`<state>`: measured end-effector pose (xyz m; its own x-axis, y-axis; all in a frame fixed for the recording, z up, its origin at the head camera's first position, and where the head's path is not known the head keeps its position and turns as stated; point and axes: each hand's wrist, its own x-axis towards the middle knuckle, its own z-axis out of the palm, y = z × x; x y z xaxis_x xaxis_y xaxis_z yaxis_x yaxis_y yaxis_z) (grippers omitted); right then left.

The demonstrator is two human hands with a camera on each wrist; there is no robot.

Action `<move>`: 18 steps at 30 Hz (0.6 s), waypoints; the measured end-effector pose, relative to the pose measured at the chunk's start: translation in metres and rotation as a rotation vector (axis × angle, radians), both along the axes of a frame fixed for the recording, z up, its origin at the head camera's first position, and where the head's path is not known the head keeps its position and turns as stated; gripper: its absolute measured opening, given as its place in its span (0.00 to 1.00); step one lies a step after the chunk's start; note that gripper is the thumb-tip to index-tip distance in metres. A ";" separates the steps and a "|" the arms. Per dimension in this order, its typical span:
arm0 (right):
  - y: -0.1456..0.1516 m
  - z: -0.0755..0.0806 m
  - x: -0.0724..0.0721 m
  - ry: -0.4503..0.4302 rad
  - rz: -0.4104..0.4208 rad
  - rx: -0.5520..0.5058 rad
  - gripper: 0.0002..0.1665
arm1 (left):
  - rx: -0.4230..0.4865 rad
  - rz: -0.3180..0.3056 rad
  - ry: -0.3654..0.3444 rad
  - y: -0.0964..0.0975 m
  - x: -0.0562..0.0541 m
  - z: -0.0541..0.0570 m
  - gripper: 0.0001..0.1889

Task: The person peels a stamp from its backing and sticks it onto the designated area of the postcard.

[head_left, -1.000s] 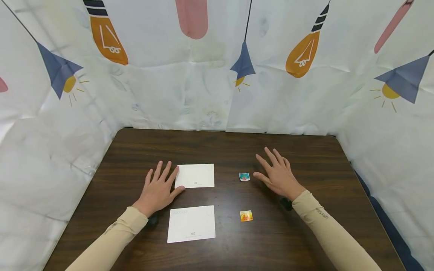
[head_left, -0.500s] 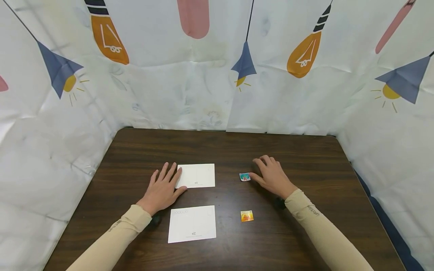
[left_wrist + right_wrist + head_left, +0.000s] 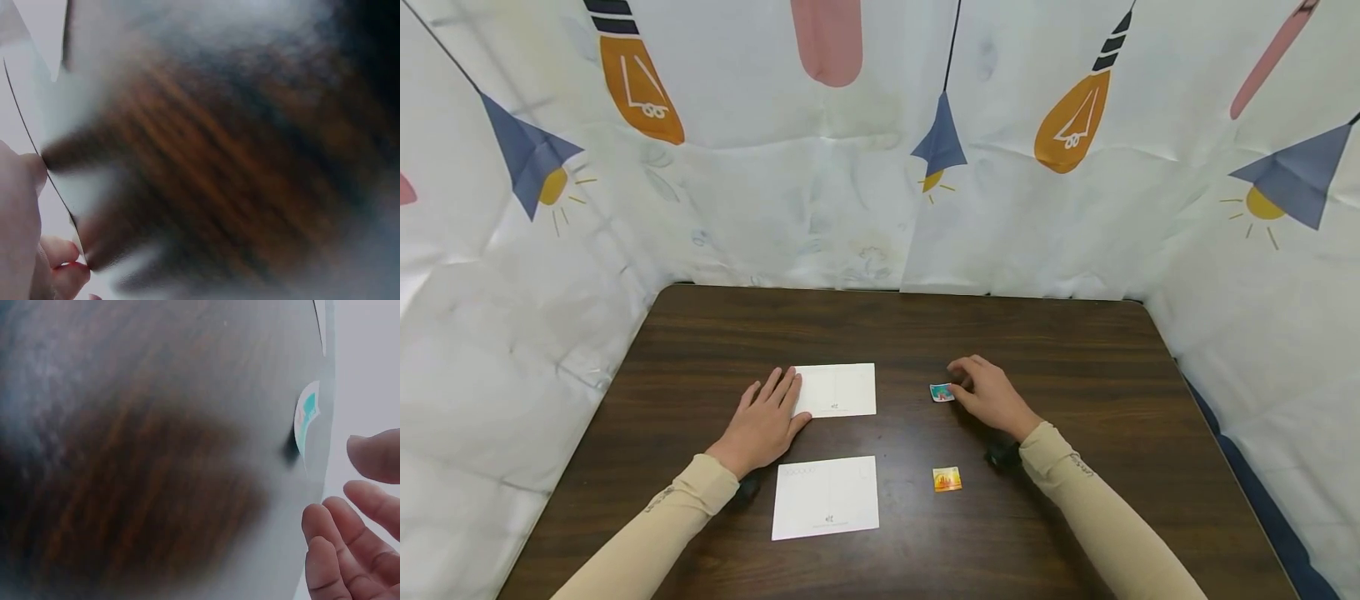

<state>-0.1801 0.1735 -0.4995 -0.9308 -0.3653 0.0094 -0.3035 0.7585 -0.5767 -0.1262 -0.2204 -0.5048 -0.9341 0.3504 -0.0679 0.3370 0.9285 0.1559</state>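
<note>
My left hand (image 3: 762, 422) lies with straight fingers over the left edge of the far white postcard (image 3: 842, 390); its thumb is at the lower left corner. A second white postcard (image 3: 825, 498), with faint printed boxes along its top, lies nearer. My right hand (image 3: 992, 398) bends its fingers above a small turquoise stamp (image 3: 940, 392), the thumb tip right at the stamp's right edge. In the right wrist view the thumb and fingers (image 3: 331, 528) are apart, with nothing between them, and the stamp (image 3: 306, 419) is beside them. A yellow-orange stamp (image 3: 947, 479) lies nearer.
Everything lies on a dark wood-grain table (image 3: 880, 325). White cloth (image 3: 737, 208) printed with lamps and bulbs hangs behind it and on both sides. Dark wrist cameras (image 3: 1002, 452) sit under the wrists.
My right hand has moved left and down to the turquoise stamp, its spread fingers bending inward. My left hand has slid slightly right over the far postcard, its fingers closer together.
</note>
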 end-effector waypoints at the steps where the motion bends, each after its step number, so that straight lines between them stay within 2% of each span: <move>1: 0.000 -0.001 0.000 -0.005 -0.007 -0.001 0.19 | -0.001 -0.003 0.002 0.000 0.000 -0.001 0.36; 10: -0.002 -0.008 0.002 0.020 -0.017 0.003 0.15 | -0.004 -0.013 0.025 0.001 -0.001 -0.002 0.35; 18: -0.004 -0.007 0.004 0.013 -0.018 0.015 0.15 | 0.000 -0.014 0.032 0.002 0.000 -0.002 0.36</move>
